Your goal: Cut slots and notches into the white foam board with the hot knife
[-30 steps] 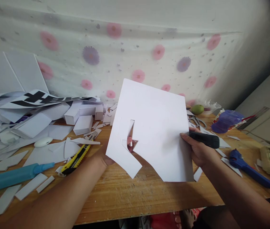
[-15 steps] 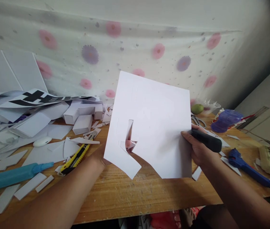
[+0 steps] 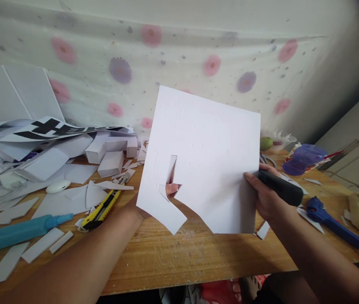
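Note:
I hold a white foam board (image 3: 208, 156) upright over the wooden table (image 3: 179, 257). My left hand (image 3: 140, 207) is mostly hidden behind the board's lower left, and one fingertip shows through a cut-out notch in it. My right hand (image 3: 263, 196) grips the board's right edge together with a black-handled tool (image 3: 281, 191). The board has a curved tab cut at its lower left and faint score lines near the top.
White foam offcuts and small white boxes (image 3: 111, 162) litter the left side. A yellow utility knife (image 3: 101, 207) and a teal tube (image 3: 17, 234) lie at left. A blue glue gun (image 3: 331, 223), scissors, a green fruit (image 3: 265, 143) and a purple container (image 3: 303, 158) sit at right.
The board has been lifted a little higher and turned slightly clockwise. My right hand rose with it. My left fingertip has shifted inside the notch.

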Tool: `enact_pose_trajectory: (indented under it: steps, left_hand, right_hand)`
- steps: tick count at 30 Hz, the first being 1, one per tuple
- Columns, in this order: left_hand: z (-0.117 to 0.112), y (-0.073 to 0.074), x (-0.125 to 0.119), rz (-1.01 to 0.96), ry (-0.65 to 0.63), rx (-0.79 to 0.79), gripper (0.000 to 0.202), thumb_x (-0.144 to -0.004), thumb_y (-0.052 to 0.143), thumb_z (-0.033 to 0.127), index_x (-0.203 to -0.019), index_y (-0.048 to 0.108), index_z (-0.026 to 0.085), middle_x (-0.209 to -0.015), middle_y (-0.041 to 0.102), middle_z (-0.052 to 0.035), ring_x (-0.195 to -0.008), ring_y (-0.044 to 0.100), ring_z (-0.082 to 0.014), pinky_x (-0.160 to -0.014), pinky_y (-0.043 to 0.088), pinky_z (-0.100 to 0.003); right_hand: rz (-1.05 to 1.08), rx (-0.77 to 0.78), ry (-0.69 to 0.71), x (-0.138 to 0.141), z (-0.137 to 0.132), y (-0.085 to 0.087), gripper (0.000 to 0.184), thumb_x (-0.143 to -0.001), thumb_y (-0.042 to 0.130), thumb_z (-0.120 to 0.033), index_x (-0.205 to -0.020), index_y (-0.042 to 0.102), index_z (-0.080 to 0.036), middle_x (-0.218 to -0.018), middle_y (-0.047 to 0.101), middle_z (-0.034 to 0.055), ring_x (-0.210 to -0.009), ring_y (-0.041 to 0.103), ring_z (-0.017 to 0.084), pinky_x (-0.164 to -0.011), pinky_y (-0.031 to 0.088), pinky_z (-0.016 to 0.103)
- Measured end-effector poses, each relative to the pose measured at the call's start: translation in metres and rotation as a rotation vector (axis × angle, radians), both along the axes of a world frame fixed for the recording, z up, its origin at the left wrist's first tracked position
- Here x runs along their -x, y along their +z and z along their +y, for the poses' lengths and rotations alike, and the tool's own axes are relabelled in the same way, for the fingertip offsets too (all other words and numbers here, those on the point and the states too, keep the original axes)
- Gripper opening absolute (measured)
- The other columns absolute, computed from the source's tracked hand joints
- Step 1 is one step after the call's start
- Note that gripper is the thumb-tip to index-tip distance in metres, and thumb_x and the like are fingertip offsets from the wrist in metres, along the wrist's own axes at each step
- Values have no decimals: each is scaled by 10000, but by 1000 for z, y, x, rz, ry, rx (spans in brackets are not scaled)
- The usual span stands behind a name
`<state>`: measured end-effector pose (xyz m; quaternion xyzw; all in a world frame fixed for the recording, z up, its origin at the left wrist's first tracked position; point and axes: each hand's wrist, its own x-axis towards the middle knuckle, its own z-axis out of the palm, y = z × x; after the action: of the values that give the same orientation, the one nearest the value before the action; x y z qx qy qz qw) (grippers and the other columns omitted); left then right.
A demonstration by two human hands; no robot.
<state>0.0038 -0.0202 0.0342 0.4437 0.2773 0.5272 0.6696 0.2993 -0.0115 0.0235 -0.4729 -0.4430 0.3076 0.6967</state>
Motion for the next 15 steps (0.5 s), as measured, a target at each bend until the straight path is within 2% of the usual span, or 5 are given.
enact_pose_trajectory:
  steps: [5,9,15]
  left_hand:
    - [-5,2,-2,-1,-2,27,366,-669,902,297,-983,767,167,-856,796,-48,-851,751,-298,-798,602,-401]
    - [-5,0,-1,-6,-28,0,430,-666,895,315,-1049,749,185,-954,802,-54,-944,743,-348,-833,605,-442]
    - [-2,3,4,23,-62,-62,380,-688,884,266,-1034,737,209,-942,792,-25,-929,742,-310,-808,608,-397]
  right_hand:
    - [139,61,38,14,-5,8,434,-598,919,-360,-943,660,-307,-834,651,-15,-765,616,215,-699,537,363]
    - [152,54,30,17,-7,11,437,-587,930,-357,-937,671,-314,-850,663,-19,-798,623,211,-759,549,370]
    - [123,67,25,14,-8,9,395,-589,933,-375,-900,690,-350,-858,676,-17,-787,622,222,-714,553,370]
